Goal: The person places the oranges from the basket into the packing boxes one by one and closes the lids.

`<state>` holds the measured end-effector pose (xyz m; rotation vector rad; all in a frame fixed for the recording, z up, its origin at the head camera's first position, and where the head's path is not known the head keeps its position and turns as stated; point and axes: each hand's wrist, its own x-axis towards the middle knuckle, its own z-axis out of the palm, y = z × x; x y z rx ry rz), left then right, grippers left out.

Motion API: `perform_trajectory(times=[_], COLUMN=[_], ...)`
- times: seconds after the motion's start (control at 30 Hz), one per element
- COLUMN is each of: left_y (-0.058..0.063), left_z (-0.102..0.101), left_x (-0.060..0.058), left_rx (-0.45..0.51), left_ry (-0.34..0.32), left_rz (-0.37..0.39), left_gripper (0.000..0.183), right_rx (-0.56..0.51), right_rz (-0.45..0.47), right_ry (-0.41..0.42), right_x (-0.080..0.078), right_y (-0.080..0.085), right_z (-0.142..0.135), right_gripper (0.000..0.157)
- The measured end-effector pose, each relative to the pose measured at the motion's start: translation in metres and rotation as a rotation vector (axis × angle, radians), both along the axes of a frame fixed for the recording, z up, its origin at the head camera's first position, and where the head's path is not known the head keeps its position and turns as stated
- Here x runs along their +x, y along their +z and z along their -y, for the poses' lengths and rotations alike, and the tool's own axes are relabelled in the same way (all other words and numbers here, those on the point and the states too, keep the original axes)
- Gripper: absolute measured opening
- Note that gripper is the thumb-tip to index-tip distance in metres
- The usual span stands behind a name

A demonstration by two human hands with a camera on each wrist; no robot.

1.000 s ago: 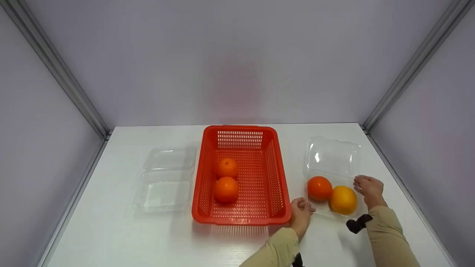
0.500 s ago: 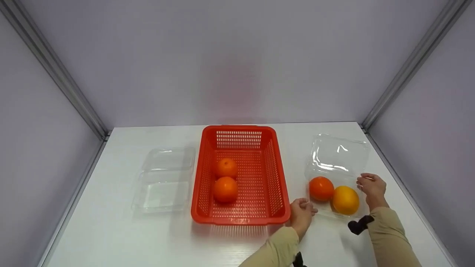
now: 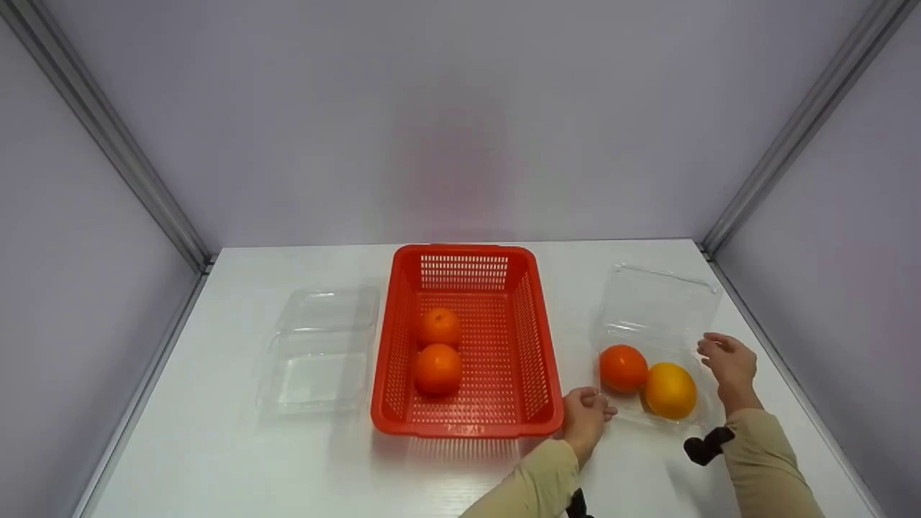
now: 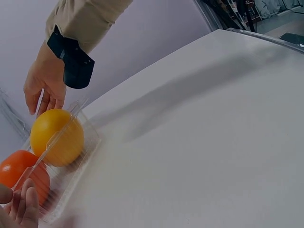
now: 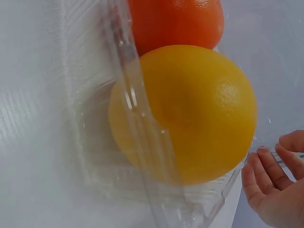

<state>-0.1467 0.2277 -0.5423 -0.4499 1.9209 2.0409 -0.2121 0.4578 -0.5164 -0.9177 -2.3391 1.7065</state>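
A clear plastic clamshell container [image 3: 637,414] stands at the right with its lid [image 3: 658,302] raised behind it. Inside sit a shiny red-orange fruit [image 3: 623,368] and a larger yellow-orange fruit [image 3: 670,391], side by side. My left hand [image 3: 586,417] pinches the container's front left rim, thumb and fingers on either side of it in the left wrist view. Beside the right rim, close to the lid's hinge, is my right hand [image 3: 730,360], its fingers loosely bent. In the right wrist view, its fingertips [image 5: 262,149] lie right at the container's edge.
A red perforated basket [image 3: 468,429] stands in the middle, holding two orange fruits [image 3: 439,368] along its left side. Left of it lies another clear clamshell container [image 3: 320,378], lid folded back. Pale walls [image 3: 460,144] enclose the white table [image 3: 237,460] at the back and sides.
My right hand has moved slightly right and away from me. The lid has shifted to the right and tilted. My left hand stays at the rim, and both fruits have shifted slightly right.
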Motion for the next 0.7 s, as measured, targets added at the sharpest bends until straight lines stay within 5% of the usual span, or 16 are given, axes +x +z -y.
perform_trajectory(times=[0.7], left_y=[0.0], left_z=[0.0], left_x=[0.001], left_rx=[-0.003], left_ry=[-0.003], left_rz=[0.008], left_gripper=[0.015], right_rx=[-0.241], right_rz=[0.088], right_ry=[0.144], right_x=[0.007], right_y=[0.027], right_z=[-0.008], right_gripper=[0.084])
